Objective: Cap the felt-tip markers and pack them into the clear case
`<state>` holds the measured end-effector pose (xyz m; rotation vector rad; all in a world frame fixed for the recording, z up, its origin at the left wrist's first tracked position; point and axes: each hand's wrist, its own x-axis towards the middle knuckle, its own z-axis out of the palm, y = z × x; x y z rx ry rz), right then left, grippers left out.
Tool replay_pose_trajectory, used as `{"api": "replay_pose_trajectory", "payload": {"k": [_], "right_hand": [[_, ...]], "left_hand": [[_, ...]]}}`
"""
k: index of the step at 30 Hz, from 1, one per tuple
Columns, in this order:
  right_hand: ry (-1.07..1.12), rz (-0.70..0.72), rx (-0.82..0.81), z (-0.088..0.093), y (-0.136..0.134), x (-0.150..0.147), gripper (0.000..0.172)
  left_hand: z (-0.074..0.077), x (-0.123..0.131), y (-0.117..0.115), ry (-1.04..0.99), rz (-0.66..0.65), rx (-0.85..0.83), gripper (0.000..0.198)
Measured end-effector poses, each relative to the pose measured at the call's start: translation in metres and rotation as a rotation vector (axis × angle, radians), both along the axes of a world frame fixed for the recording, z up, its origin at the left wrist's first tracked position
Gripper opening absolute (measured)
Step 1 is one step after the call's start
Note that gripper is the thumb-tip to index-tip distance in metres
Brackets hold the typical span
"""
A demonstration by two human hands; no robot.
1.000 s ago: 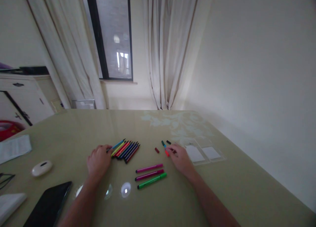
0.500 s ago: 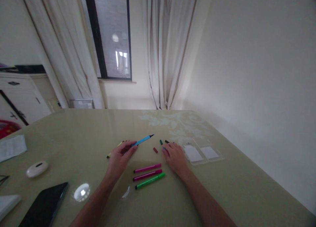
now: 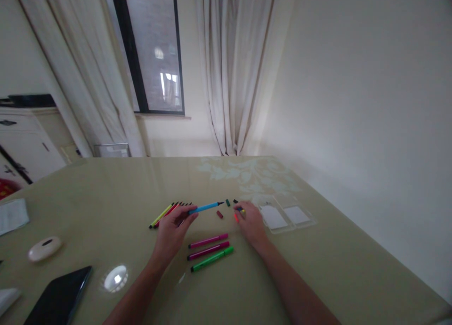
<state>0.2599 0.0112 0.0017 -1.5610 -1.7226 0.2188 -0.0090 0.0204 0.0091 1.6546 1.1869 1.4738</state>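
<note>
Blue marker (image 3: 207,207) (uncapped) has left the marker row (image 3: 162,215) within 1 second.

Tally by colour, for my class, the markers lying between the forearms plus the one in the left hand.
Pink markers: 2
Green marker: 1
Blue marker, in the left hand: 1
Total: 4
</note>
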Motion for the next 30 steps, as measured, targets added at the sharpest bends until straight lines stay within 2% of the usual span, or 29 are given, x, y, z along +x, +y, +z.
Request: {"api": "replay_pose_trajectory", "payload": {"k": [2, 5, 8, 19, 25, 30], "right_hand": [[0.199, 0.03, 0.061, 0.005, -0.002, 0.001, 0.013], [0.475, 0.119, 0.059, 0.011, -0.005, 0.002, 0.021], [0.597, 0.191, 0.018, 0.017, -0.01, 0.0, 0.027], [0.658, 0.26, -0.008, 0.023, -0.016, -0.008, 0.027], [0.617, 0.298, 0.014, 0.026, -0.02, -0.01, 0.02], [0.61, 0.312, -0.03, 0.028, -0.021, -0.008, 0.018]], "left_hand": [[0.0, 0.0, 0.0, 0.004, -0.006, 0.001, 0.028], [0.002, 0.001, -0.001, 0.013, -0.013, 0.013, 0.028], [0.004, 0.002, -0.003, 0.014, -0.023, 0.027, 0.029], [0.006, 0.008, -0.007, -0.026, -0.069, 0.026, 0.028], [0.005, 0.008, -0.007, 0.041, -0.101, 0.043, 0.019], [0.005, 0.006, -0.009, 0.072, -0.112, 0.0, 0.021]]}}
